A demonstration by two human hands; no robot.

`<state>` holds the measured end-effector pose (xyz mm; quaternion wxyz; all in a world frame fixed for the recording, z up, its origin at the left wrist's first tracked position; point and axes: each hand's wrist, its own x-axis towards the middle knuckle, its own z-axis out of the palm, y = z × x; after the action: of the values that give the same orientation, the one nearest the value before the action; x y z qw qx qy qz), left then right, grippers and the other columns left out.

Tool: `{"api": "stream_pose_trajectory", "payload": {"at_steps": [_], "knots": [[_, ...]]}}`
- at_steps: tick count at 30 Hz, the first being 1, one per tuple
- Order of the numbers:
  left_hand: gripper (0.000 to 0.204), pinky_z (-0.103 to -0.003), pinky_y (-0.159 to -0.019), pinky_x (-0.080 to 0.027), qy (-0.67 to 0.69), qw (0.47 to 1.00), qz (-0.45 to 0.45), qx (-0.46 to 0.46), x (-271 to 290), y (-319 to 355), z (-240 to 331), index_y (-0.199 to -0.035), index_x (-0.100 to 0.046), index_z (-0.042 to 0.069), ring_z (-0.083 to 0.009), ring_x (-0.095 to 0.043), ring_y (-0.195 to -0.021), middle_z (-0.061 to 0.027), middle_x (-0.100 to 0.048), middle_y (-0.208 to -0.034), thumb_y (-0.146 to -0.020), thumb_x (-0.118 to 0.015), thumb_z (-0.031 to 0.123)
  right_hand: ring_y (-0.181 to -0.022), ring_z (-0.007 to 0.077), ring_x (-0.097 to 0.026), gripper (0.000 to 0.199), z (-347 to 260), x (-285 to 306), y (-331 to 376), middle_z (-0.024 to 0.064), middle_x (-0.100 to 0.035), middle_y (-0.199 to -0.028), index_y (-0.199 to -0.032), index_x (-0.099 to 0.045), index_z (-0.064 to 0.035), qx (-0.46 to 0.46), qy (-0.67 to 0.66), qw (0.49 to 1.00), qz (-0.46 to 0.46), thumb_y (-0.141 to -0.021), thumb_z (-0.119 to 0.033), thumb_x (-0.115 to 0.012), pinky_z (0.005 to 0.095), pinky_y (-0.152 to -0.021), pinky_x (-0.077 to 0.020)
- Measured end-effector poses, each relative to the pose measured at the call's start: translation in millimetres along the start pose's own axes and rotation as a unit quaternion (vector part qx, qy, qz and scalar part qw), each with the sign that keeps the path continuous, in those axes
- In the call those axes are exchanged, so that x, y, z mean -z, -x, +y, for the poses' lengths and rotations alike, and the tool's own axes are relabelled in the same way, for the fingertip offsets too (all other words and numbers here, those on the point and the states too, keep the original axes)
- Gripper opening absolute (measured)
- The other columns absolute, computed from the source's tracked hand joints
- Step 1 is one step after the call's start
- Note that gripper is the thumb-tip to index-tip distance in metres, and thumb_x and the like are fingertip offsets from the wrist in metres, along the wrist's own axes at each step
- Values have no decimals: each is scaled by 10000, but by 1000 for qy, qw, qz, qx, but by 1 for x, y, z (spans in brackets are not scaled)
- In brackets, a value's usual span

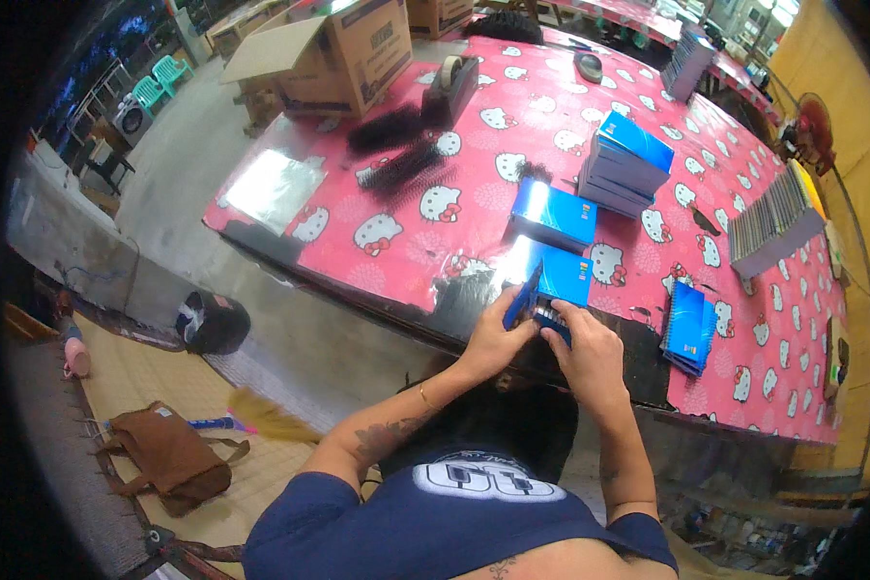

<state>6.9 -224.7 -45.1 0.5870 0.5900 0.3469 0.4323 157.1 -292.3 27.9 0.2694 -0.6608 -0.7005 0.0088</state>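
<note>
At the table's near edge, both my hands are closed around a small blue-covered notebook (520,304). Its covers stand apart, and part of it is hidden by my fingers. My left hand (496,336) grips its left side; my right hand (590,350) pinches the right side near the pages. Just beyond my fingers lies a blue-covered stack of notebooks (565,277), with another blue stack (554,215) behind it. Farther back rises a taller, uneven notebook stack (626,169). Off to the right sit several blue spiral-bound notebooks (688,329).
Black spiral coils (406,169) lie left on the pink patterned tablecloth (358,266), near a tape dispenser (449,89) and an open cardboard box (358,58). A row of notebooks (775,224) stands at the right. On the floor are a brown bag (169,454) and a black bin (215,324).
</note>
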Motion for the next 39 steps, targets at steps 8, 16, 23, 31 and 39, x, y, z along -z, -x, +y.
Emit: {"api": "stream_pose_trajectory", "payload": {"at_steps": [8,16,23,31,39], "knots": [[357,-288,-731,-497,-51,998,-16,-14,10,4,22,-1277,-576,0,-119,-590,-816,-57,-626,-936,-968,-622,173,-743,304,-693,165,4,-6,1,90,-708,-867,-1047,-677,-102,4,0,1000,24,-932,-220,-672,417,-646,-537],[453,-385,-805,-616,236,918,-121,294,41,41,47,-1370,-480,-15,-274,-721,-922,-189,-684,-1084,-1064,-431,316,-728,279,-695,140,3,-12,2,82,-709,-860,-1017,-692,-111,-4,10,999,52,-934,-221,-669,395,-632,-539],[426,-342,-745,-598,272,903,-117,313,44,35,47,-1304,-567,-19,-238,-714,-844,-158,-694,-1059,-1061,-458,314,-732,265,-696,153,2,-14,3,76,-712,-870,-1031,-687,-108,-2,18,999,48,-937,-227,-663,393,-633,-540],[376,-322,-872,-470,-217,959,-183,19,65,10,68,-1330,-647,79,-200,-603,-946,-112,-627,-1023,-960,-625,142,-755,277,-692,166,13,-10,6,88,-672,-820,-1013,-631,-104,15,26,998,59,-949,-257,-631,415,-633,-541],[372,-500,-914,-433,-591,751,79,-285,133,-48,24,-1196,-668,80,-385,-569,-1084,-188,-622,-1145,-845,-696,203,-878,276,-673,368,157,96,28,179,-702,-1011,-1215,-681,-47,-381,-65,887,252,-1008,-335,-584,393,-806,-534]]}}
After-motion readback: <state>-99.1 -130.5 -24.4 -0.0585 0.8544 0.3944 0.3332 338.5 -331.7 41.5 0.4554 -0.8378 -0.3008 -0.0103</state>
